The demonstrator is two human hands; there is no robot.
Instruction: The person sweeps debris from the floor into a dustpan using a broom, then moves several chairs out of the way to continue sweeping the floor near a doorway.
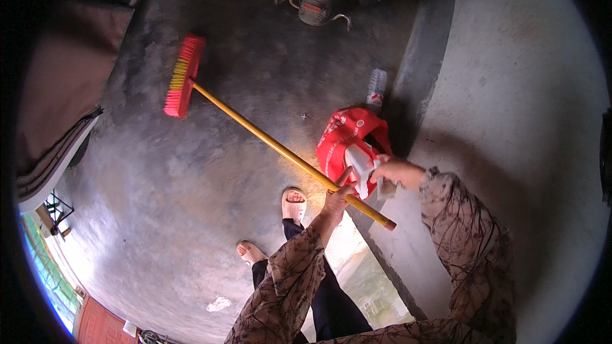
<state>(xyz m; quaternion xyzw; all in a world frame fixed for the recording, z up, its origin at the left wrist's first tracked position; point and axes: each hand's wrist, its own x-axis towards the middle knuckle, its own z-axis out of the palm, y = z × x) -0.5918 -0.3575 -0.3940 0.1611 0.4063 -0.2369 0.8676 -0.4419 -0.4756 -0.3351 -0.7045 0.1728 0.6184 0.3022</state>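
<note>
My left hand grips the yellow handle of a push broom near its upper end. The broom slants across the view, and its red head with red and yellow bristles is at the far left end, on its side. At the opening of a red bag with white print is my right hand, its fingers by a white object in the bag. Whether those fingers grip the object or only touch it is unclear. Behind the bag a clear plastic bottle lies on the floor.
A pale wall with a dark lower band runs along the right. Ahead stands the rear of a two-wheeled vehicle. Brown upholstered furniture lines the left side. My slippered feet are on the dark concrete floor.
</note>
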